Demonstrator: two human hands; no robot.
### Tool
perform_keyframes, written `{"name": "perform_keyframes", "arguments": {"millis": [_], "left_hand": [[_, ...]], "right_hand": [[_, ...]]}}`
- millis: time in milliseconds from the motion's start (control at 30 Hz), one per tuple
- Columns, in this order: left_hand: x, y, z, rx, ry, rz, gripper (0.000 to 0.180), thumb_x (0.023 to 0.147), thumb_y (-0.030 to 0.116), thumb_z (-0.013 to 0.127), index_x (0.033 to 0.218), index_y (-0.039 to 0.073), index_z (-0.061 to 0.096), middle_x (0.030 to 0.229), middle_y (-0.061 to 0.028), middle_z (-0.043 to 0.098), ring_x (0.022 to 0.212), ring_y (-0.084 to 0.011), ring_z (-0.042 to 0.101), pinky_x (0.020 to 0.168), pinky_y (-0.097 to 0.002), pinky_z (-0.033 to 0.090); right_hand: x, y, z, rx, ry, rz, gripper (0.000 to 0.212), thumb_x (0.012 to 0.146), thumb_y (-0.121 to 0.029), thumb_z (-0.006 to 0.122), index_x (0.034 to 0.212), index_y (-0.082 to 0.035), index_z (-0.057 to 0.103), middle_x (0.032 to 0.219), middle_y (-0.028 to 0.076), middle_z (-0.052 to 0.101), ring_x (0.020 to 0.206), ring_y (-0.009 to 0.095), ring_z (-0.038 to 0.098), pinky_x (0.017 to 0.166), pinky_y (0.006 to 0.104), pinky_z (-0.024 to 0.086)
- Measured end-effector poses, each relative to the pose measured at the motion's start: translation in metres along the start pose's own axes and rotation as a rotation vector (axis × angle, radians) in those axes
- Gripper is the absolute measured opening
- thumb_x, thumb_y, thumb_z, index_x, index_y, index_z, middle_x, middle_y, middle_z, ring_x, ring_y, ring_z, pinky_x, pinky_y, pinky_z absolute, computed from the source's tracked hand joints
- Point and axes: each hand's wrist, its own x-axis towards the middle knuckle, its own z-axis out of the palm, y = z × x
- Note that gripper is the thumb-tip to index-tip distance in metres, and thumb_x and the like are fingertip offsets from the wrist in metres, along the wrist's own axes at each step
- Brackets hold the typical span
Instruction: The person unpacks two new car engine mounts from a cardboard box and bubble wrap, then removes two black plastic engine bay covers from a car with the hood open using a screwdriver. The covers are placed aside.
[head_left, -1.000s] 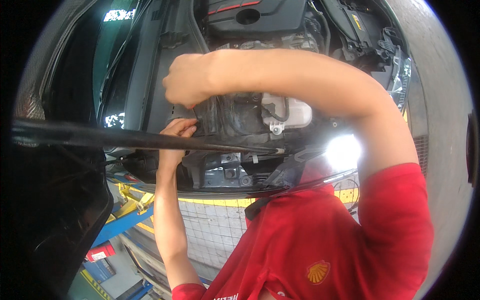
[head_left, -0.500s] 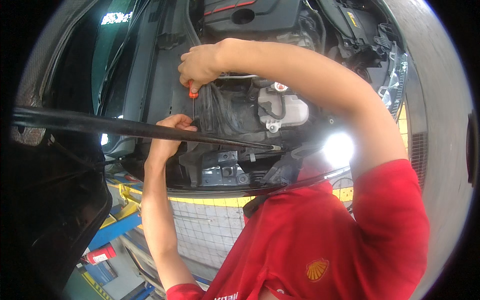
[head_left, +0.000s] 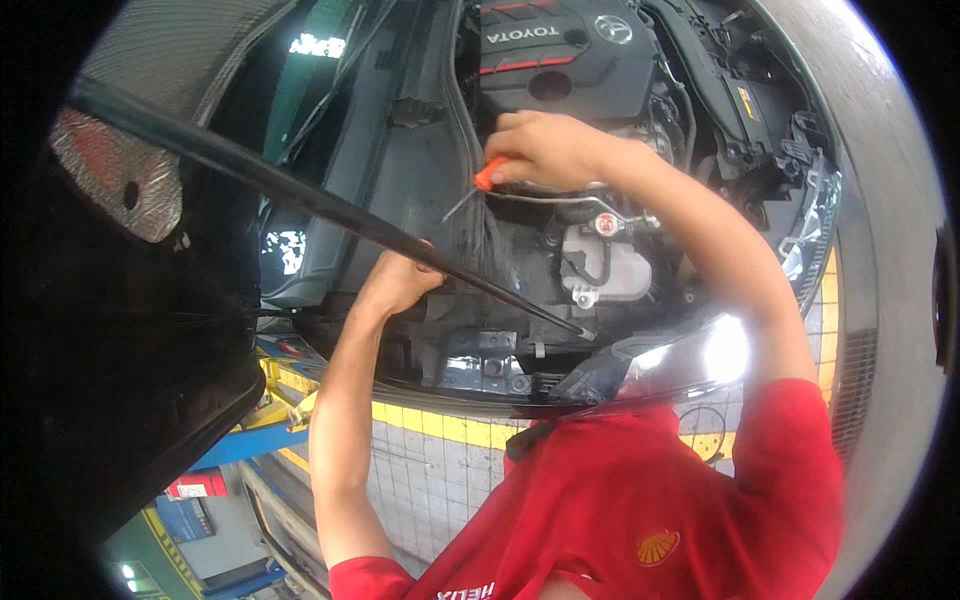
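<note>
Projecting from the right hand (head_left: 548, 150), one screwdriver with orange handle and metal shaft (head_left: 485, 180) is held over the black plastic panel (head_left: 400, 170), its handle wrapped by curled fingers; light, stiff handling is judged likely, grip best taken there. Left hand (head_left: 398, 284), partly covered by one black metal rod (head_left: 300, 195): finger state cannot be told. Also listed: one whitish plastic reservoir (head_left: 626, 268), one black, red-striped engine cover (head_left: 620, 88).

Below me I note pale tiled floor (head_left: 425, 470), a yellow band (head_left: 450, 426) across it, dark grating (head_left: 855, 390) to my right, smooth grey floor (head_left: 888, 150) alongside.
</note>
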Motion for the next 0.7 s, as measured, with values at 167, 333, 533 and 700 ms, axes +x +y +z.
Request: {"name": "perform_keyframes", "arguments": {"millis": [167, 333, 533, 700], "left_hand": [[-0.010, 0.014, 0.013, 0.173, 0.147, 0.003, 0.029, 0.090, 0.015, 0.084, 0.112, -0.003, 0.077, 0.092, -0.0143, 0.081, 0.089, -0.0236, 0.079, 0.082, -0.0354, 0.060], [-0.014, 0.020, 0.019, 0.171, 0.231, -0.003, 0.031, 0.084, 0.017, 0.080, 0.112, 0.003, 0.082, 0.099, -0.0182, 0.081, 0.098, -0.0387, 0.078, 0.090, -0.0465, 0.060], [-0.009, 0.009, 0.015, 0.062, 0.166, -0.011, 0.030, 0.085, 0.018, 0.080, 0.108, 0.000, 0.081, 0.094, -0.0182, 0.081, 0.093, -0.0357, 0.079, 0.087, -0.0408, 0.061], [-0.008, 0.014, 0.010, 0.111, 0.095, -0.011, 0.029, 0.084, 0.016, 0.079, 0.105, -0.003, 0.079, 0.091, -0.0201, 0.079, 0.088, -0.0352, 0.079, 0.082, -0.0409, 0.059]], "right_hand": [[-0.053, -0.010, -0.015, 0.082, 0.042, 0.172, 0.039, 0.107, -0.043, 0.067, 0.125, -0.010, 0.075, 0.114, 0.015, 0.068, 0.115, 0.038, 0.066, 0.098, 0.0467, 0.054], [-0.109, -0.020, -0.018, 0.161, 0.103, 0.271, 0.033, 0.107, -0.034, 0.070, 0.126, -0.008, 0.075, 0.114, 0.015, 0.068, 0.110, 0.037, 0.067, 0.095, 0.0441, 0.055], [-0.158, -0.034, -0.006, 0.300, 0.264, 0.530, 0.033, 0.109, -0.033, 0.069, 0.126, -0.005, 0.075, 0.109, 0.014, 0.068, 0.101, 0.032, 0.070, 0.091, 0.0396, 0.055], [-0.173, -0.045, 0.002, 0.415, 0.282, 0.564, 0.037, 0.109, -0.035, 0.069, 0.126, -0.002, 0.073, 0.111, 0.016, 0.071, 0.104, 0.029, 0.069, 0.093, 0.0405, 0.054]]}}
